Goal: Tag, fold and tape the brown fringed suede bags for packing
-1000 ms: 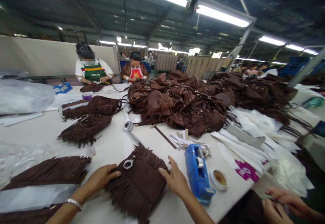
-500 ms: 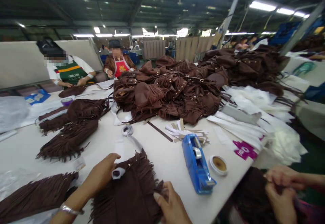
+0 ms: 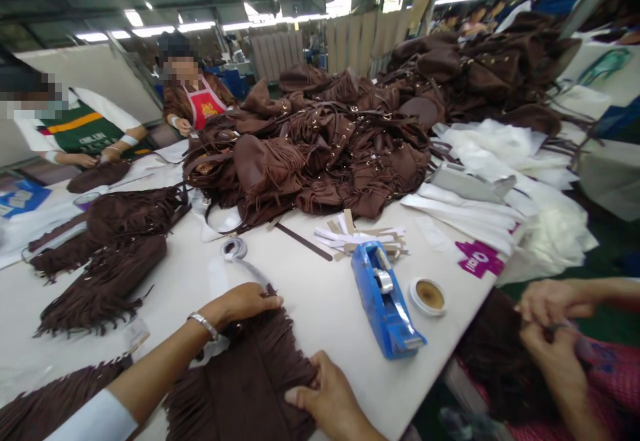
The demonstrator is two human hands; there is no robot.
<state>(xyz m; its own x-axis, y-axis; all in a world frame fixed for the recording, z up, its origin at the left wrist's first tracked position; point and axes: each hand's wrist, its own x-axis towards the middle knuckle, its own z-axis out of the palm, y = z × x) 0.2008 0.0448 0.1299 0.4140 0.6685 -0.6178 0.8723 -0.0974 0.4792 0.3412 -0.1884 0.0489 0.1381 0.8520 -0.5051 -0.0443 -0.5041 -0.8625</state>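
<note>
- Writing: the purple tag, right of the blue tape dispenser near the table edge, carries white letters; they are too skewed to read with certainty. The green apron on the co-worker far left of the dispenser has white lettering, too small to make out.
- Your left hand lies palm down left of the dispenser, on the top edge of the brown fringed bag. Fingers are extended and held close together, tips pointing toward the dispenser. A metal bracelet sits at the wrist.
- Your right hand is below and left of the dispenser, at the bag's right edge. Fingers are curled, gripping the suede with the thumb on top.
- The fringed bag lies flat on the white table, just left of the dispenser, fringe fanning toward you.
- A tape roll lies flat just right of the dispenser.
- Paper strips lie just beyond the dispenser; the large heap of brown bags lies farther behind it.
- Another person's hands, right of the dispenser past the table edge, pinch something small; I cannot tell what.
</note>
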